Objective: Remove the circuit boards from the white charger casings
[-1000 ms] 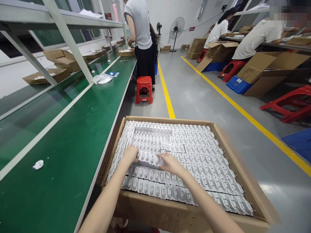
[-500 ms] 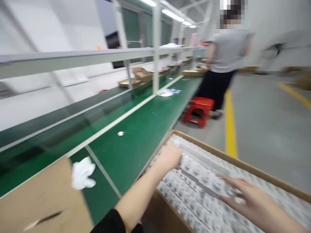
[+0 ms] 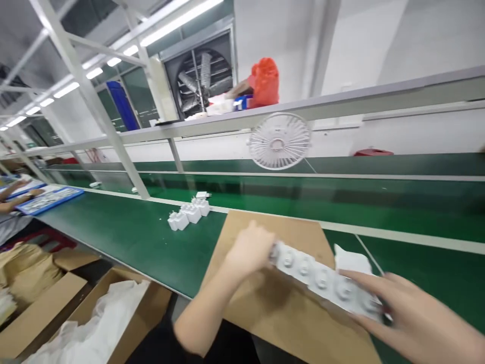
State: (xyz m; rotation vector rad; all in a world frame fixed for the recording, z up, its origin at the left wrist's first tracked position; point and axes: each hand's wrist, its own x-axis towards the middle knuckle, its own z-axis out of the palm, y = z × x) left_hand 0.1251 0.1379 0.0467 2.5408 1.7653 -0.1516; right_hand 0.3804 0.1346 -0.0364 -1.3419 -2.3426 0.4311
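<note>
Between my two hands is a row of small white plug adapters [image 3: 322, 279], pressed end to end and tilted down to the right. My left hand [image 3: 252, 247] grips its left end with bent fingers. At the other end, my right hand [image 3: 405, 303] clasps the row between thumb and fingers. Below it lies a flat cardboard sheet [image 3: 295, 326] on the green bench [image 3: 151, 247]. A crumpled white glove or cloth [image 3: 352, 260] is partly hidden behind my right hand. Left of the cardboard stands a cluster of white plug adapters [image 3: 191, 211], some with pins showing.
An open carton [image 3: 155, 301] with white wrapping sits below the bench at left. Farther left are a blue tray [image 3: 51, 199] and another person's arms [image 3: 22, 199]. A white fan grille [image 3: 279, 141] hangs under the shelf [image 3: 341, 103], which bears a red bag [image 3: 265, 81].
My hands have lifted the row of adapters out of the full carton and carried it over the cardboard sheet. The view has swung left, so that carton is out of sight.
</note>
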